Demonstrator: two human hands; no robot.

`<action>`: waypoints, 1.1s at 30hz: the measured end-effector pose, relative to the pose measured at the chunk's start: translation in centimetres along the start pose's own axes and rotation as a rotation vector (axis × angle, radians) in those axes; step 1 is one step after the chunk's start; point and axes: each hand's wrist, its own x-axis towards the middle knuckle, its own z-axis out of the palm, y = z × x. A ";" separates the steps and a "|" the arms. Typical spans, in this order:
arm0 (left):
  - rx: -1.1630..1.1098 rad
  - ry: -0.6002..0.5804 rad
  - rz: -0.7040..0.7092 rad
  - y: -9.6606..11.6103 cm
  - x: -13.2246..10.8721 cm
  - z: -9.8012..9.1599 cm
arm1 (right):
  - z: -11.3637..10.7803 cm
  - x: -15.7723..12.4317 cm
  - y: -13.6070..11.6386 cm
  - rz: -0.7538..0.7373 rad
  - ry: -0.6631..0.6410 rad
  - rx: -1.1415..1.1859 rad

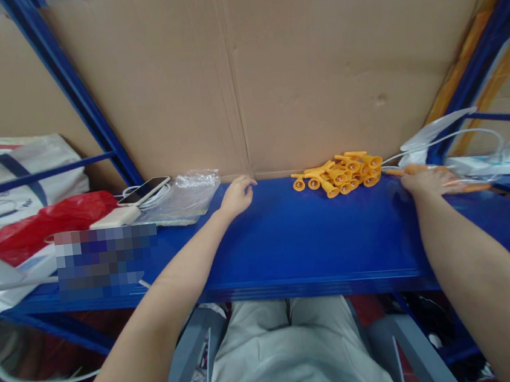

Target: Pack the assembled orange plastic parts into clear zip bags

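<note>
My left hand (237, 196) rests loosely curled at the back of the blue shelf (306, 240), close to the cardboard and holding nothing. To its right lies a pile of orange plastic pieces (348, 172), each with a thin stem and a flared, cone-shaped end with a small shiny centre. Beyond the pile, at the far right, my right hand (424, 180) is closed over more orange pieces (471, 188). Their ends stick out on both sides of it, and the hand hides how many there are. Clear plastic lies beside that hand.
Left of my left hand are a clear plastic bag (183, 198), a phone (144, 191), a white cable, a white block (115, 218) and a red bag (44, 228). Cardboard (234, 78) closes the back between blue posts (76, 94). White cords and packaging (498, 162) lie at right.
</note>
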 end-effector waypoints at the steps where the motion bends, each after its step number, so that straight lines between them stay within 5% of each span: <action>1: 0.002 -0.003 0.000 0.0 0.0 0.0 | -0.3 -0.2 -0.1 0.031 -0.019 0.034; 10: 0.011 -0.082 -0.026 0.2 -0.1 0.0 | -1.6 -1.9 -1.3 0.086 0.067 0.175; 23: 0.107 -0.307 -0.121 0.0 -0.3 0.3 | -3.3 -2.8 -5.7 -0.616 0.191 0.293; 33: 0.460 -0.267 -0.592 -0.1 -0.7 -2.9 | -1.4 -8.8 -10.1 -1.134 0.000 0.098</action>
